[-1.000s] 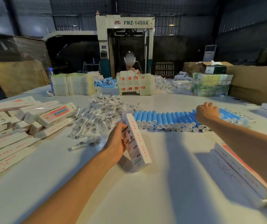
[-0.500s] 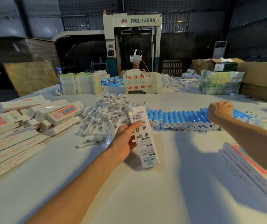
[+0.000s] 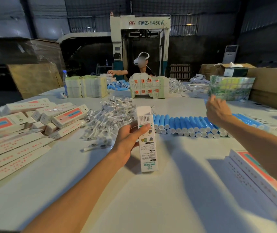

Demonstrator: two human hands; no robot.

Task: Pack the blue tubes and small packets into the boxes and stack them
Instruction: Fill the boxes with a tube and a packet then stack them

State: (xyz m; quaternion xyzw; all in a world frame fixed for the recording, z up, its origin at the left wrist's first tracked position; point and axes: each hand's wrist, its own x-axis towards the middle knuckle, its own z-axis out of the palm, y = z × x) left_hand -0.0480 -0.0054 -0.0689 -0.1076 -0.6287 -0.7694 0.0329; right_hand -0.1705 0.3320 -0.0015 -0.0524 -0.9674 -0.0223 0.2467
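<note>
We hold a white box in our left hand over the middle of the bench. The fingers are wrapped round its upper part just under the barcode, and the printed face is turned toward us. The box stands nearly upright with its lower end close to the bench top. We cannot tell whether that end touches.

Our right hand hangs above the right part of the row of blue tubes, clear of it. Its fingers are curled round a blue tube, of which only a blurred pale-blue end shows beside the fingers.

The row lies across the bench just beyond the box, the tubes side by side with their white caps toward us. To its left, touching the row's end, is a loose heap of small packets, clear wrappers with white pieces inside.

Along the left edge lie closed boxes piled at angles. Nearer us are flat unfolded cartons in an overlapping fan. More flat cartons lie at the right near corner.

At the far edge another person sits behind stacks of printed cartons. A machine marked FMZ-1450A stands behind that person.
</note>
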